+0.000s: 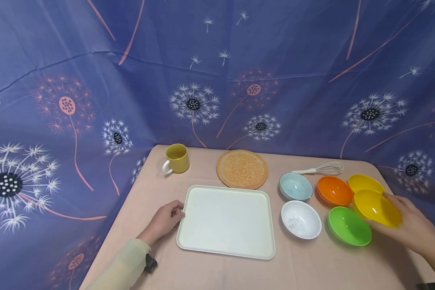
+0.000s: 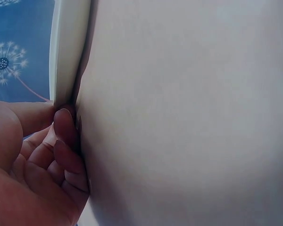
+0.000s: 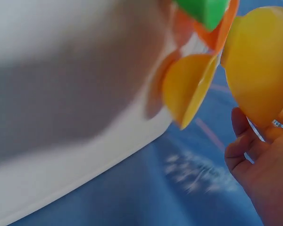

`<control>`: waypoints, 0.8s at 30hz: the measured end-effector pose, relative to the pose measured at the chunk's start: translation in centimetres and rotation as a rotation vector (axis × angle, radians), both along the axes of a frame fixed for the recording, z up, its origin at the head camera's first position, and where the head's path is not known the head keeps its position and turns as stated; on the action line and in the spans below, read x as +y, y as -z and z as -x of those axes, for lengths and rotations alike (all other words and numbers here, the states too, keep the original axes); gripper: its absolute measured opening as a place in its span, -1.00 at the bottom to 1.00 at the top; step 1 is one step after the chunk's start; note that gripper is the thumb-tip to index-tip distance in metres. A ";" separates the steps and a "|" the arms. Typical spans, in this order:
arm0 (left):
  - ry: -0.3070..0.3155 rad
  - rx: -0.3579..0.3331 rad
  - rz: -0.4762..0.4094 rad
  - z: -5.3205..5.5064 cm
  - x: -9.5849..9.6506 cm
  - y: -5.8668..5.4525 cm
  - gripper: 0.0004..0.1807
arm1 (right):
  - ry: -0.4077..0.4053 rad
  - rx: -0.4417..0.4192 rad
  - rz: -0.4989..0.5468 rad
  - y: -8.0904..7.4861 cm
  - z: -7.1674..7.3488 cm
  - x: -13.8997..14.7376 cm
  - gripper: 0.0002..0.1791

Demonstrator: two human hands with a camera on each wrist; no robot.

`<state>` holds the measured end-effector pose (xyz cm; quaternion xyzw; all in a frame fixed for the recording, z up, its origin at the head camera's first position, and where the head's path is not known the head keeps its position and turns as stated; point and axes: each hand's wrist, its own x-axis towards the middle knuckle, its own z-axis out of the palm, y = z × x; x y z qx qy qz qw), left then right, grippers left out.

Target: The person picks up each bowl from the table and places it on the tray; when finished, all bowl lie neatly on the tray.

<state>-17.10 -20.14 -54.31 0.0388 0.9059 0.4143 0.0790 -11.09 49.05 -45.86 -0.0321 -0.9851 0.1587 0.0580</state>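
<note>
At the near-left of the table, my left hand [image 1: 166, 220] pinches the left rim of a white rectangular tray [image 1: 226, 221]. In the left wrist view the thumb and curled fingers [image 2: 66, 127] meet at the tray edge [image 2: 70, 47]. On the right, my right hand [image 1: 407, 225] grips a yellow bowl [image 1: 377, 207] by its rim, raised above the table. A second yellow bowl [image 1: 366, 183] sits behind it. The right wrist view shows the held bowl [image 3: 259, 66] off the tabletop, fingertips on its wall. Nearest to this hand stands a green bowl [image 1: 349, 226].
An orange bowl [image 1: 335, 190], a light blue bowl [image 1: 295, 186] and a white bowl [image 1: 301, 220] stand right of the tray. Behind them lies a whisk [image 1: 330, 168]. A round patterned mat [image 1: 242, 169] and a yellow mug [image 1: 177, 159] are at the back, before a blue curtain [image 1: 217, 72].
</note>
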 end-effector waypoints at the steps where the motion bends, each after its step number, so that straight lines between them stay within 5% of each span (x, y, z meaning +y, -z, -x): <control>1: 0.001 0.002 0.000 0.0 0.0 0.0 -0.79 | -0.014 -0.001 -0.001 -0.2 0.2 -0.6 0.31; 18: 0.000 -0.008 -0.026 -0.1 -0.2 0.1 -0.82 | -0.318 0.067 0.001 -2.7 4.5 -13.3 0.25; 24: 0.011 0.012 -0.024 0.0 -0.2 0.2 -0.83 | -0.365 0.016 -0.027 -2.6 6.0 -17.2 0.25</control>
